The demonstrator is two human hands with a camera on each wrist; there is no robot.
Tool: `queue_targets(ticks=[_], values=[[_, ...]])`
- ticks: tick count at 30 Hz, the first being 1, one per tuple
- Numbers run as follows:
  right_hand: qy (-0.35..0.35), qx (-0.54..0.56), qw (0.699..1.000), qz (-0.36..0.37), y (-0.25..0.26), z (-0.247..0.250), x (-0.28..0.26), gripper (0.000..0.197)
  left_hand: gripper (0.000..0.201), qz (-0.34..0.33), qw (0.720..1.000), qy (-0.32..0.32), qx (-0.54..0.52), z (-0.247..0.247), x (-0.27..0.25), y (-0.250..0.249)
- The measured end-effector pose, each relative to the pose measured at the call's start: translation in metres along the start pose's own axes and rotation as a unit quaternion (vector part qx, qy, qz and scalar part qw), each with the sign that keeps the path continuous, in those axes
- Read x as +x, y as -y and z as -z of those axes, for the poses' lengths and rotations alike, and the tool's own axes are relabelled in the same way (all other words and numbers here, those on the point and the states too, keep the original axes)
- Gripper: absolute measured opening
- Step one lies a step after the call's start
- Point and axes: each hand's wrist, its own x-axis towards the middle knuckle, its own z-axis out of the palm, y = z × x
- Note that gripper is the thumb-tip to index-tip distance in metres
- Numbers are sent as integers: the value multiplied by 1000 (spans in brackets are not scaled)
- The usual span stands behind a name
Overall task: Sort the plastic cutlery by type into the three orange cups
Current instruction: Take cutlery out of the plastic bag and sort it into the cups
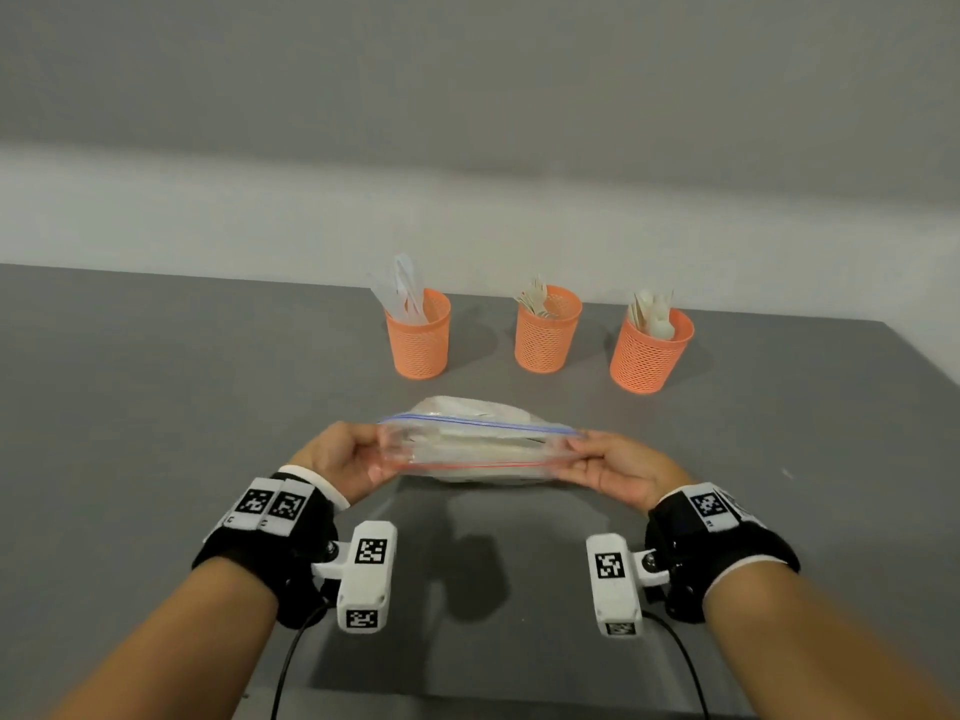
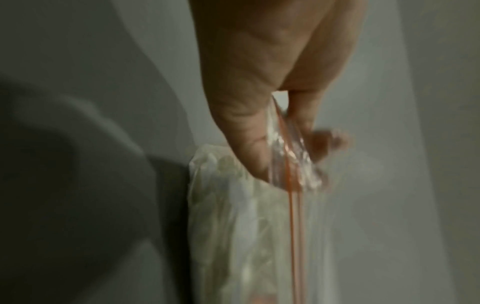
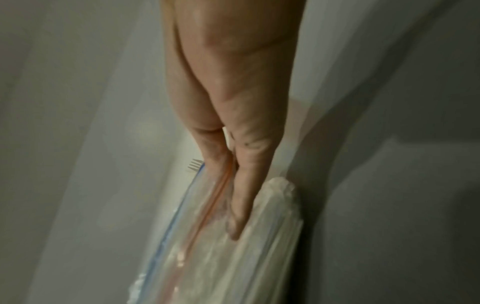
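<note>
Three orange mesh cups stand in a row at the back of the grey table: the left cup [image 1: 418, 336] holds clear knives, the middle cup [image 1: 547, 330] pale forks, the right cup [image 1: 649, 350] pale spoons. A clear zip bag [image 1: 475, 449] with white contents is held above the table between both hands. My left hand [image 1: 358, 457] pinches the bag's left end at the red zip strip [image 2: 288, 156]. My right hand [image 1: 605, 462] pinches its right end [image 3: 223, 185]. The bag's mouth faces me, with blue and red zip lines apart.
The grey table [image 1: 156, 407] ends at a pale wall behind the cups; its right edge slants near the right cup. Fork tines [image 3: 193, 164] show behind the bag in the right wrist view.
</note>
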Motion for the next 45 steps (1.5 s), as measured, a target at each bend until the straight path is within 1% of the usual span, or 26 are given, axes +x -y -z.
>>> queue_targets(ticks=[3, 5, 7, 8, 10, 11, 12, 13, 14, 15, 16, 17, 18, 19, 20, 21, 23, 25, 27, 31, 34, 36, 37, 39, 43, 45], values=[[-20, 127, 991, 31, 7, -12, 5, 22, 21, 23, 999, -9, 24, 0, 5, 6], [-49, 144, 988, 18, 2, -19, 6, 26, 10, 11, 999, -27, 38, 1, 9, 5], [-98, 94, 991, -17, -8, -22, 10, 28, 22, -41, 998, -37, 28, 3, 17, 6], [-114, 58, 991, -29, -13, -22, 13, 27, 27, -92, 994, -42, 46, 1, 18, 7], [-141, -28, 989, -15, -16, -23, 18, 20, 35, -182, 969, -48, 162, -5, 17, 11], [-160, -100, 982, 9, -13, -24, 19, 16, 39, -217, 943, -55, 245, -8, 16, 13], [-181, -194, 963, 47, -8, -27, 17, 11, 41, -238, 912, -63, 328, -10, 16, 14], [-207, -300, 926, 100, -4, -30, 16, 11, 41, -250, 877, -70, 405, -13, 15, 15], [-238, -388, 874, 168, -1, -32, 14, 17, 34, -254, 846, -78, 462, -15, 14, 15], [-249, -432, 829, 253, 2, -40, 8, 22, 22, -255, 827, -80, 495, -17, 13, 15], [-237, -450, 788, 348, 2, -48, 3, 24, 19, -255, 807, -73, 527, -18, 11, 15], [-200, -464, 754, 419, 2, -58, -2, 22, 35, -259, 784, -61, 560, -19, 10, 15], [-140, -488, 736, 448, 0, -66, -3, 19, 54, -254, 766, -39, 589, -19, 10, 15], [-72, -525, 728, 435, -4, -72, -4, 18, 70, -240, 756, -24, 609, -21, 9, 15], [-12, -575, 721, 387, -9, -76, -1, 20, 82, -224, 749, -14, 623, -22, 7, 14], [26, -633, 701, 328, -13, -76, 3, 27, 90, -207, 745, -8, 634, -23, 7, 13], [32, -715, 647, 264, -18, -70, 14, 55, 101, -173, 741, -2, 649, -22, 8, 13], [11, -743, 621, 250, -19, -66, 18, 79, 105, -151, 748, -3, 646, -20, 9, 13], [-9, -766, 596, 242, -20, -68, 23, 86, 105, -141, 767, -6, 626, -18, 11, 13], [-34, -782, 591, 196, -17, -71, 35, 70, 101, -141, 796, -16, 588, -8, 21, 10], [8, -784, 603, 149, -5, -67, 38, 33, 97, -120, 806, -23, 579, 0, 26, 11], [32, -781, 612, 121, 2, -66, 37, 29, 100, -113, 816, -21, 567, 1, 27, 11], [38, -788, 604, 114, 4, -67, 37, 31, 104, -115, 818, -21, 563, 1, 27, 11], [40, -804, 585, 97, 6, -70, 37, 47, 110, -118, 828, -10, 548, 6, 37, 11], [65, -814, 572, 71, 8, -75, 39, 51, 104, -128, 840, -13, 528, 3, 43, 8], [67, -828, 550, 85, 5, -77, 41, 60, 102, -136, 847, -7, 514, 0, 41, 8]])
